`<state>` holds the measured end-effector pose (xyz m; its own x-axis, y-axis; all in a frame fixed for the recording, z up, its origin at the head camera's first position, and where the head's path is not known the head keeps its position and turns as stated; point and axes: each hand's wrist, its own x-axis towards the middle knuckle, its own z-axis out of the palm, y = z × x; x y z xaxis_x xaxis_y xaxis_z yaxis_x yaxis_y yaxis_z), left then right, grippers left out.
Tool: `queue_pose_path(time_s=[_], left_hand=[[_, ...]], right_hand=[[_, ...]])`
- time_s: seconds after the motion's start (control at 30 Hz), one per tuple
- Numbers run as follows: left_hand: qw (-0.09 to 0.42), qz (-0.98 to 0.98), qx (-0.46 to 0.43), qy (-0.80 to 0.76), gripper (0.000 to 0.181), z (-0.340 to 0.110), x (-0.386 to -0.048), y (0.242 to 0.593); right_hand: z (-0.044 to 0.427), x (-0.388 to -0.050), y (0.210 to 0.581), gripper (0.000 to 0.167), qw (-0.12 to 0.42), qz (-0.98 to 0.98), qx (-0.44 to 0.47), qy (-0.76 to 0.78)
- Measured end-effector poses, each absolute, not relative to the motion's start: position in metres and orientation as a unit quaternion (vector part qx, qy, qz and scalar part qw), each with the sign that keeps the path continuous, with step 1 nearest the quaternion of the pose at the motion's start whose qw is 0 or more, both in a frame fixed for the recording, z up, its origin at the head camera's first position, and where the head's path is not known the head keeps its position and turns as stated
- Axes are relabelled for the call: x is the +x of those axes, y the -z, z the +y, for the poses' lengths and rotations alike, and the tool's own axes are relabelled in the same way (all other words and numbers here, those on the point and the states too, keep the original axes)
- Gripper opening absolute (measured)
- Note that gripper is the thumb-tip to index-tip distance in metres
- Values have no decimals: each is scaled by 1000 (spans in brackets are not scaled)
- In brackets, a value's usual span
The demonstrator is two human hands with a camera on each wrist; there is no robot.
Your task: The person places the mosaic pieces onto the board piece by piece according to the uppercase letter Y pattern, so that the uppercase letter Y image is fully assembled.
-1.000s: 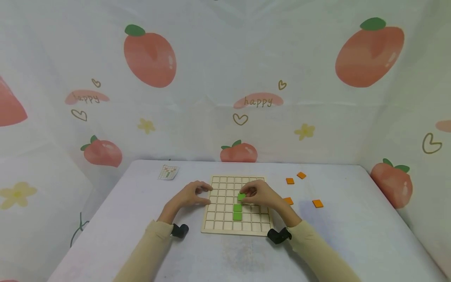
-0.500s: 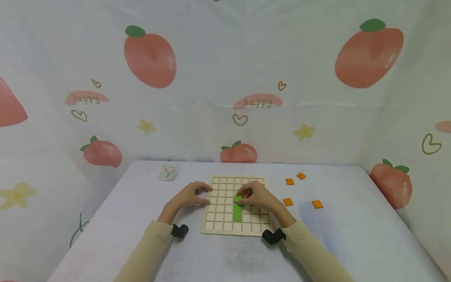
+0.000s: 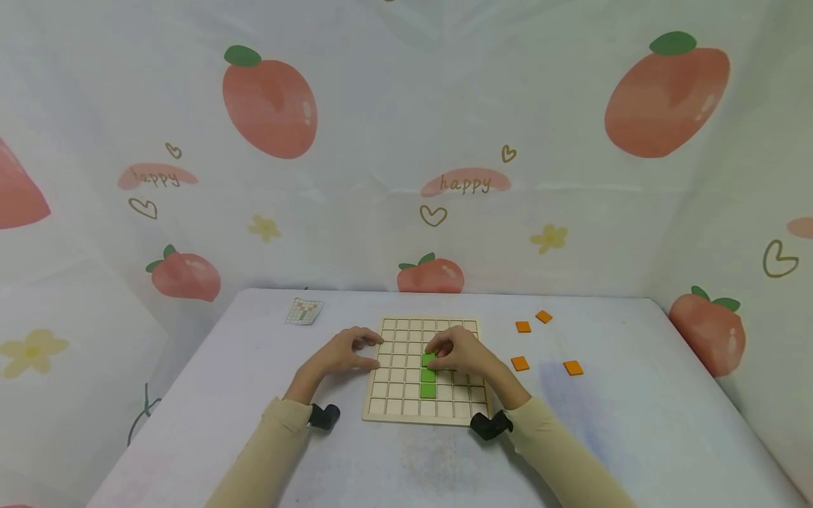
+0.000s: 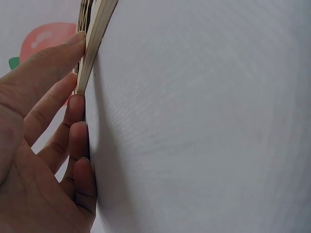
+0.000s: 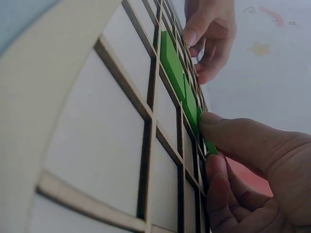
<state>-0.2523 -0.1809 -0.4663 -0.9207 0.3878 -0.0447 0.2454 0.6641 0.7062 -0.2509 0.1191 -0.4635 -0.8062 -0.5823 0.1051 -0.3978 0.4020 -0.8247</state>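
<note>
A wooden grid board (image 3: pixel 395 389) lies on the table. Two green tiles, the nearer one (image 3: pixel 428 390) and one behind it (image 3: pixel 428 376), sit in one column of its cells. Just behind them, my right hand (image 3: pixel 466 353) pinches a third green tile (image 3: pixel 428 360) between thumb and fingers, at the same column; in the right wrist view this tile (image 5: pixel 209 143) is partly hidden by the thumb. My left hand (image 3: pixel 346 351) rests at the board's left edge, thumb and fingertips touching the rim (image 4: pixel 90 58), fingers relaxed.
Several orange tiles lie right of the board, one (image 3: pixel 520 363) near its edge and another (image 3: pixel 573 367) farther right. A small card printed with a grid pattern (image 3: pixel 304 311) is at the table's back left. A patterned cloth hangs behind the table.
My right hand has moved slightly left with the green tile, bringing it into line with the other two. The left hand has stayed at the board's edge.
</note>
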Motion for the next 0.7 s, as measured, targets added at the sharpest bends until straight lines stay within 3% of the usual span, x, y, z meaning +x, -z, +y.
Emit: queue_pose_path(time_s=[0.7], left_hand=[[93,907,177,-370,44,-180,-251,464]], right_hand=[[119,-251,463,20,108,826,-298,466]])
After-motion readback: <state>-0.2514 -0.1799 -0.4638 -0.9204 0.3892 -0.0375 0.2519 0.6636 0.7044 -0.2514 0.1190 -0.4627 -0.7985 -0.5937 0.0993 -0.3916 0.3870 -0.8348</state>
